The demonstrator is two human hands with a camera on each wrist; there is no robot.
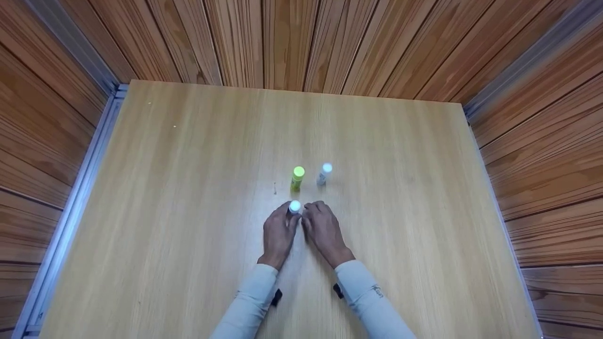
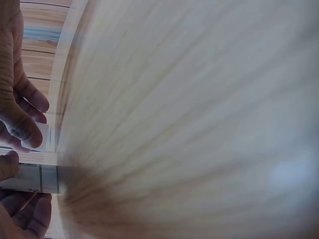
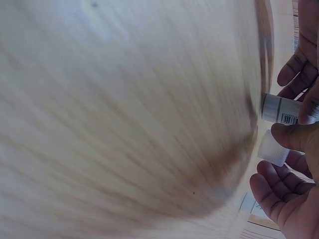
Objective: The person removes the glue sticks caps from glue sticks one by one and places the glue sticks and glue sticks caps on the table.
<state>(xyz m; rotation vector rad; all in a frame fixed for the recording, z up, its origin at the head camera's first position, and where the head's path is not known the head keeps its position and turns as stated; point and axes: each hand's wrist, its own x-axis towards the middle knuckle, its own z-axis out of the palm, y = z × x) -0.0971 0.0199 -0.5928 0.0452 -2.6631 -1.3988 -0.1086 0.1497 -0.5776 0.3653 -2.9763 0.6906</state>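
A person's two bare hands are close together over a light wood-grain tabletop [image 1: 424, 212], with a narrow gap between them. The left hand [image 1: 279, 233] grips an upright white cylindrical tube with a grey end band [image 2: 30, 178]; its fingers and thumb curl round the body, and the banded end points down at the tabletop. Dark print shows on the side of this tube, and the right wrist view also shows a barcode; from above, its round whitish top stands out beside the left thumb. The right hand [image 1: 325, 230] pinches a short, ribbed, whitish cap-like piece [image 3: 272, 148] between thumb and fingers, just beside the tube; the head view hides this piece. Beyond the hands, a bright green cylindrical tube with a lime-green top [image 1: 297, 179] stands upright on the tabletop, near the gripped tube. To its right and slightly farther off stands a pale blue-white cylindrical tube with a round top [image 1: 324, 174], apart from the green one. Pale long sleeves [image 1: 252, 301] cover both forearms, the right one bearing dark lettering. Reddish-brown wood-plank walls [image 1: 287, 42] enclose the tabletop, and a silvery metal rail [image 1: 70, 221] runs along its left edge.
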